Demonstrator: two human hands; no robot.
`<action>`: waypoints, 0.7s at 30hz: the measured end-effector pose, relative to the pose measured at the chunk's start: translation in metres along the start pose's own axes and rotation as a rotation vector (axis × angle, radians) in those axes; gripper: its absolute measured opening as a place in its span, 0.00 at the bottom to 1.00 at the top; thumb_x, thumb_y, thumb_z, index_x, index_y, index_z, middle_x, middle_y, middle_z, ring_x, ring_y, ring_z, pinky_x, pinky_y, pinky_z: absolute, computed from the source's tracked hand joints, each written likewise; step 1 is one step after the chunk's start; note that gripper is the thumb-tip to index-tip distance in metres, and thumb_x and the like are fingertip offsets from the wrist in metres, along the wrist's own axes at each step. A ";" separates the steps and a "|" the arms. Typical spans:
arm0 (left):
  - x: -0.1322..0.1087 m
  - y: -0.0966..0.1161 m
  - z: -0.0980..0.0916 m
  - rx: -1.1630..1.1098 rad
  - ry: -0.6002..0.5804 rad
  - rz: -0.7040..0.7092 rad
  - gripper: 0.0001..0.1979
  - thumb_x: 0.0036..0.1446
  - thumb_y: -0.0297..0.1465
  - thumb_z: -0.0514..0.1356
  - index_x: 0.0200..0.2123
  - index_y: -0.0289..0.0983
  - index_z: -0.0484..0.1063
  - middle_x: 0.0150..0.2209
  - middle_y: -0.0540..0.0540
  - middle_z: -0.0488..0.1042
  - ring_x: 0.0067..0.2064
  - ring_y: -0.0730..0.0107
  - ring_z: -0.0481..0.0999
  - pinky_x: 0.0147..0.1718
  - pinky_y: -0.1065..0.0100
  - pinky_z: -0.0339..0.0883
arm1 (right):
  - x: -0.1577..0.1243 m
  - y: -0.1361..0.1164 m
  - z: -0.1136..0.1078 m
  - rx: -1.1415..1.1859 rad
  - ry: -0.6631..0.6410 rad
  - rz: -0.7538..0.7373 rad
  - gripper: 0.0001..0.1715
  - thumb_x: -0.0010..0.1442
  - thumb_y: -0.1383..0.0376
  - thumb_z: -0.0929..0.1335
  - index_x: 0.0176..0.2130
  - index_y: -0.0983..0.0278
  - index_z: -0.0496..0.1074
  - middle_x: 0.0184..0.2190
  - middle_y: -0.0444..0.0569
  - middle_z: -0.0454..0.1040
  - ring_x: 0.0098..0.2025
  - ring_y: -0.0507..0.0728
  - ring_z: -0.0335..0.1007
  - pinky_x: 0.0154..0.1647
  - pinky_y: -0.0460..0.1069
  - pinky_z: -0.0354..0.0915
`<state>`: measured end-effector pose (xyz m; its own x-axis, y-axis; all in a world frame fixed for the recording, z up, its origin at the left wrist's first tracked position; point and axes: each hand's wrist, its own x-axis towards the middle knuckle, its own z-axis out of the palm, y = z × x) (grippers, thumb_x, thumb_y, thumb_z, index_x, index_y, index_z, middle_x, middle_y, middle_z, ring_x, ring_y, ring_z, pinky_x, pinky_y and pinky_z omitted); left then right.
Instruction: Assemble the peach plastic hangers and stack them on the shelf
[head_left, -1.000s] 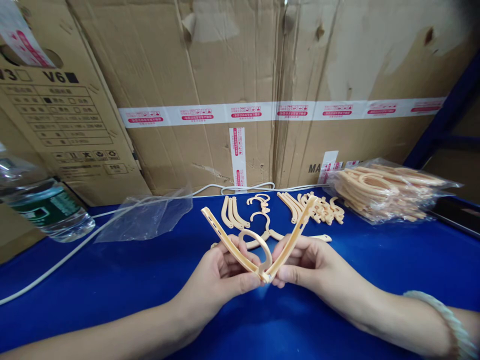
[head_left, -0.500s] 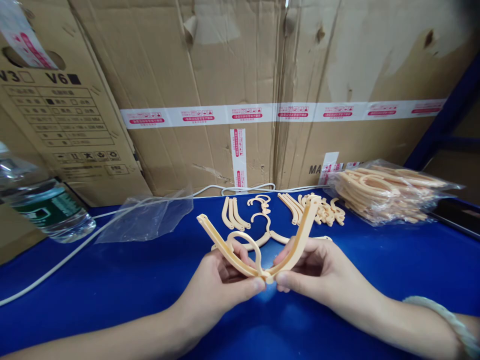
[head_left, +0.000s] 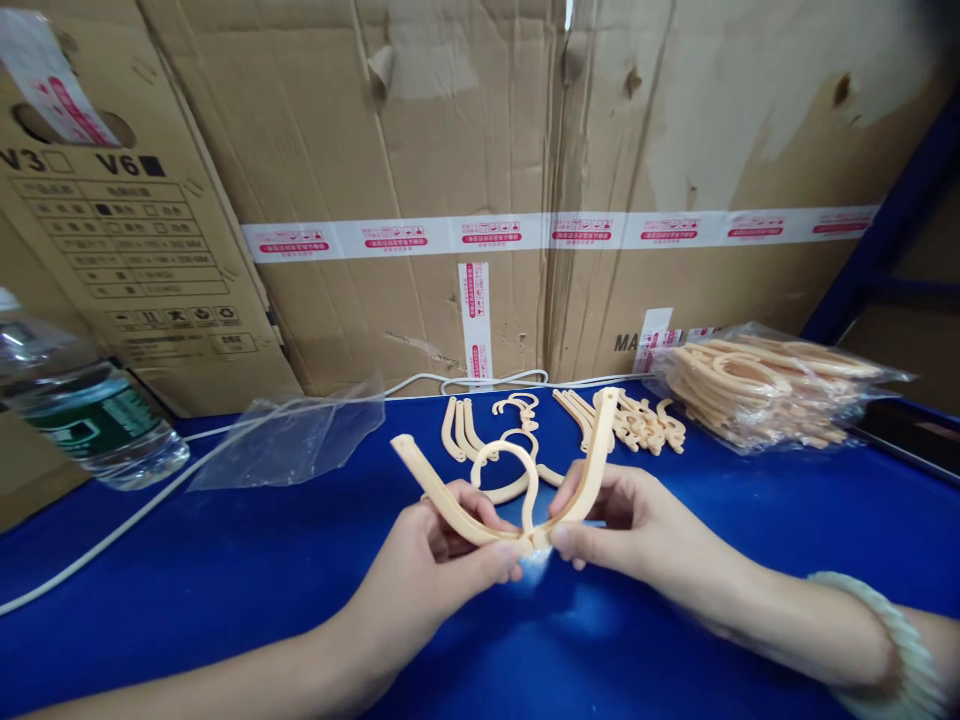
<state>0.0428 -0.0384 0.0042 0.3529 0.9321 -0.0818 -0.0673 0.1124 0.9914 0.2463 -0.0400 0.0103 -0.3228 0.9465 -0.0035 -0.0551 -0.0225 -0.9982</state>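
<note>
Between my two hands is a beige plastic folding hanger (head_left: 530,500), its two curved arms angled upward in a V and its hook standing up between them. My left hand (head_left: 450,550) is closed around the left arm close to the centre joint, thumb in front. On the other side my right hand (head_left: 619,520) pinches the right arm near the same joint. Behind them, partly hidden by my hands and the held piece, another hanger (head_left: 506,490) lies on the blue table (head_left: 300,590).
Loose curved arms (head_left: 459,430), hooks (head_left: 517,405) and a pile of small hook pieces (head_left: 649,425) lie further back. A bag of hanger parts (head_left: 757,385) sits at right. To the left are a water bottle (head_left: 90,400), clear plastic (head_left: 300,440) and a white cable (head_left: 97,550).
The hanger's hook has swung more upright between the arms. Both arms of the hanger have tilted slightly, and the centre joint sits a little higher in my hands.
</note>
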 end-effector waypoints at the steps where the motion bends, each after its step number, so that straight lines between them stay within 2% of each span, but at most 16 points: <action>1: 0.001 0.003 -0.002 -0.008 0.025 0.013 0.15 0.44 0.30 0.72 0.29 0.35 0.69 0.26 0.52 0.77 0.29 0.74 0.77 0.32 0.75 0.69 | 0.003 -0.003 -0.006 -0.007 -0.012 -0.012 0.19 0.43 0.62 0.80 0.30 0.66 0.72 0.24 0.41 0.73 0.25 0.47 0.67 0.27 0.41 0.66; 5: 0.008 0.014 -0.018 -0.101 0.114 0.049 0.15 0.44 0.32 0.74 0.30 0.35 0.71 0.26 0.52 0.76 0.31 0.75 0.77 0.34 0.77 0.70 | 0.018 -0.022 -0.050 -0.156 -0.131 -0.098 0.16 0.49 0.60 0.78 0.29 0.66 0.73 0.26 0.43 0.73 0.26 0.48 0.68 0.28 0.43 0.66; 8: 0.019 0.020 -0.031 -0.151 0.103 0.072 0.14 0.45 0.32 0.73 0.30 0.34 0.72 0.27 0.52 0.75 0.31 0.76 0.76 0.35 0.77 0.71 | 0.026 -0.038 -0.085 -0.392 -0.236 -0.183 0.13 0.50 0.61 0.78 0.31 0.66 0.76 0.28 0.46 0.75 0.27 0.50 0.70 0.26 0.44 0.65; 10: 0.027 0.022 -0.039 -0.117 0.093 0.089 0.13 0.46 0.33 0.72 0.31 0.34 0.72 0.28 0.52 0.75 0.30 0.77 0.76 0.34 0.77 0.72 | 0.027 -0.047 -0.099 -0.560 -0.273 -0.189 0.13 0.51 0.61 0.77 0.35 0.66 0.77 0.30 0.47 0.77 0.30 0.52 0.72 0.29 0.46 0.67; 15: 0.047 0.028 -0.063 0.095 0.012 0.105 0.12 0.49 0.34 0.70 0.32 0.36 0.72 0.31 0.50 0.77 0.32 0.76 0.78 0.35 0.76 0.72 | 0.022 -0.058 -0.106 -0.958 -0.357 -0.208 0.11 0.57 0.60 0.73 0.36 0.65 0.79 0.32 0.48 0.78 0.34 0.55 0.73 0.35 0.49 0.68; 18: 0.054 0.034 -0.077 0.271 -0.082 0.111 0.10 0.47 0.31 0.71 0.31 0.35 0.73 0.29 0.49 0.78 0.31 0.74 0.77 0.33 0.74 0.71 | 0.022 -0.058 -0.106 -1.071 -0.373 -0.237 0.09 0.57 0.61 0.72 0.34 0.65 0.77 0.31 0.47 0.77 0.34 0.56 0.72 0.36 0.50 0.66; 21: 0.054 0.038 -0.084 0.479 -0.179 0.159 0.09 0.46 0.28 0.71 0.29 0.35 0.74 0.29 0.49 0.78 0.32 0.71 0.77 0.32 0.72 0.69 | 0.022 -0.054 -0.108 -1.152 -0.374 -0.264 0.07 0.56 0.62 0.72 0.32 0.65 0.75 0.31 0.47 0.75 0.33 0.55 0.70 0.35 0.50 0.64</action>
<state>-0.0188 0.0449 0.0291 0.5293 0.8469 0.0509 0.2859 -0.2345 0.9291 0.3441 0.0170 0.0578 -0.6882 0.7248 0.0333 0.6421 0.6298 -0.4370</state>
